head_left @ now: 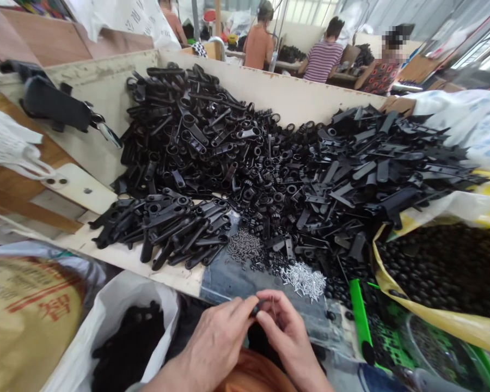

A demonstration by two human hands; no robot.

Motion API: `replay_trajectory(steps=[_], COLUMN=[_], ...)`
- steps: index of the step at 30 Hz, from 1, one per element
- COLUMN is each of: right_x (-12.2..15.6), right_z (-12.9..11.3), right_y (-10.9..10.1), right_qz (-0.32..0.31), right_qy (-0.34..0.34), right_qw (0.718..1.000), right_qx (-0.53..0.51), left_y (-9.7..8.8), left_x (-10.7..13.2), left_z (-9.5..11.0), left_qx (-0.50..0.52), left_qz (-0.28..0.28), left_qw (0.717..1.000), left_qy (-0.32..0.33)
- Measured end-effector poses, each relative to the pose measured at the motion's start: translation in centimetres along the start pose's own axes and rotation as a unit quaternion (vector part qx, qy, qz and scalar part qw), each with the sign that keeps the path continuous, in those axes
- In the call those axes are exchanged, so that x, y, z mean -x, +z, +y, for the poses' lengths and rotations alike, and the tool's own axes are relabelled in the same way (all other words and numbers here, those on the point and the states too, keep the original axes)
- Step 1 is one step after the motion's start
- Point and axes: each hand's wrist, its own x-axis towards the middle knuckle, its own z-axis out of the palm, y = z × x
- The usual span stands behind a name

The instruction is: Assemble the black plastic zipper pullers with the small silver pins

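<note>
My left hand (218, 332) and my right hand (288, 329) meet at the near edge of the workbench. Pinched between their fingertips is a small black plastic part (256, 309), mostly covered by the fingers. The right thumb presses against it while the other right fingers curl around. Just beyond the hands lie a heap of shiny silver pins (304, 280) and a heap of small grey metal pieces, perhaps springs (244, 246). To their left, long black plastic handles with ringed ends (183, 226) are stacked in a rough row.
Behind rise large piles of ringed black parts (188, 130) and flat black blades (375, 169), inside a wooden-walled bin (298, 100). A yellow-edged sack (441, 310) and green basket (357, 310) stand right; a white sack (110, 294) and phone (81, 188) left. Several people sit beyond.
</note>
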Motion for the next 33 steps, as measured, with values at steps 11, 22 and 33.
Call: replay_trajectory(steps=[11, 22, 33], right_x=[-2.0, -2.9, -3.1], right_z=[-1.7, -2.8, -2.7], right_y=[-0.4, -0.7, -0.9], right_qz=[-0.084, -0.145, -0.142], right_qy=[0.002, -0.001, -0.036], right_qw=[0.996, 0.989, 0.984], right_qx=[0.037, 0.025, 0.105], left_y=[-1.5, -2.3, -1.7], left_x=[-0.3, -0.1, 0.2], left_z=[-0.4, 2.2, 1.9], left_qx=[0.285, 0.514, 0.529], left_qz=[-0.066, -0.071, -0.081], left_qw=[0.925, 0.795, 0.794], left_qy=[-0.243, -0.314, -0.290])
